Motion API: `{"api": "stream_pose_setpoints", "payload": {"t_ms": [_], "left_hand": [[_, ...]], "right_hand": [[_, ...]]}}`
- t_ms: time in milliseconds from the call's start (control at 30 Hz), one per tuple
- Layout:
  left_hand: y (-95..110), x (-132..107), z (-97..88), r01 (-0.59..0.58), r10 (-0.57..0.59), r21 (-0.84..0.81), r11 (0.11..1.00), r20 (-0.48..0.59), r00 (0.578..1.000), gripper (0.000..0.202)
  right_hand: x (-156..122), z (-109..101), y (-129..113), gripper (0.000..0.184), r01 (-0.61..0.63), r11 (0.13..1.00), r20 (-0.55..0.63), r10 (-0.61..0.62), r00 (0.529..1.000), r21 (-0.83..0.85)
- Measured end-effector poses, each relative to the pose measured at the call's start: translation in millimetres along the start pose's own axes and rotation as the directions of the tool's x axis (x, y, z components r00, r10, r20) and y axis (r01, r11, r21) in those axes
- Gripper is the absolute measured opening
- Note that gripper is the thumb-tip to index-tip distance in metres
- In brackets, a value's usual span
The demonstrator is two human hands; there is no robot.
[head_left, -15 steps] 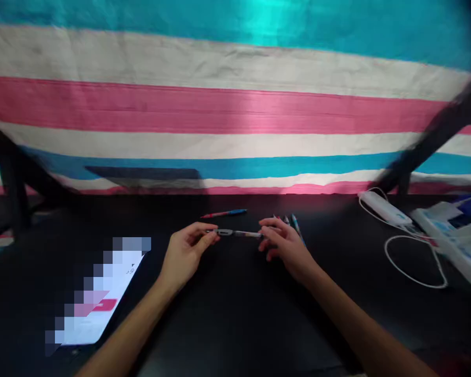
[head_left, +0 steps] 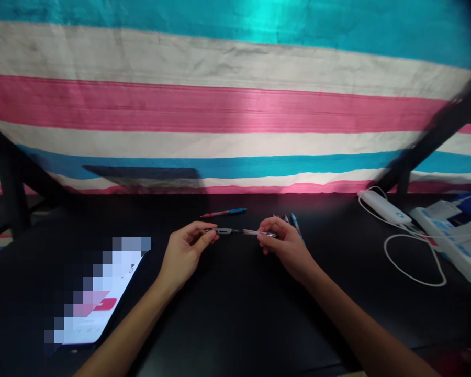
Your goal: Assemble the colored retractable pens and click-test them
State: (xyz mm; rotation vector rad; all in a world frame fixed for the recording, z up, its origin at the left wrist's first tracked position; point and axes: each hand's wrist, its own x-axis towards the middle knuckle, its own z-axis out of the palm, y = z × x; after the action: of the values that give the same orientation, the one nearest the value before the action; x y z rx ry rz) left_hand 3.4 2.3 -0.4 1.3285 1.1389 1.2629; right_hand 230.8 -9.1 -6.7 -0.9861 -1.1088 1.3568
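A pen [head_left: 223, 231] lies level between my two hands, just above the black table. My left hand [head_left: 186, 248] pinches its grey clip end between thumb and fingers. My right hand [head_left: 284, 241] is closed on the other end, where a clear, slim length passes under the fingertips. A dark band shows between the grey part and the clear part; whether the pen is one piece there I cannot tell. Beyond my left hand rests a red and blue pen [head_left: 223, 213]. Several more pens [head_left: 295, 221] lie behind my right hand, partly hidden by it.
A lit phone [head_left: 105, 293], partly blurred out, lies at the left. To the right are a white device [head_left: 384, 207] with a looped white cable [head_left: 416, 284] and a power strip [head_left: 451, 243] with plugs. A striped sheet [head_left: 235, 104] hangs behind, with dark frame bars at both sides.
The right hand's fingers have closed further round the pen's clear end, and a slim clear stretch now shows beside the dark band. The left hand has stayed almost still.
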Motion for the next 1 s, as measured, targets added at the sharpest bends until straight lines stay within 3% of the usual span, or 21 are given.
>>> {"api": "stream_pose_setpoints", "payload": {"t_ms": [367,700,1000], "left_hand": [[-1,2,-4.4,-0.011,0.009,-0.038,0.999,-0.052,0.999,0.021],[-1,3,-5.0,-0.037,0.033,-0.048,0.998,-0.081,0.996,0.021],[-2,3,-6.8,-0.049,0.044,-0.066,0.997,-0.080,0.996,0.021]], "right_hand": [[4,-10,-11,0.026,0.031,0.992,-0.085,-0.021,0.996,0.124],[8,-21,-16,0.042,0.063,0.993,-0.166,-0.046,0.985,0.097],[6,-16,-18,0.052,0.076,0.996,-0.169,-0.067,0.983,0.049]]}}
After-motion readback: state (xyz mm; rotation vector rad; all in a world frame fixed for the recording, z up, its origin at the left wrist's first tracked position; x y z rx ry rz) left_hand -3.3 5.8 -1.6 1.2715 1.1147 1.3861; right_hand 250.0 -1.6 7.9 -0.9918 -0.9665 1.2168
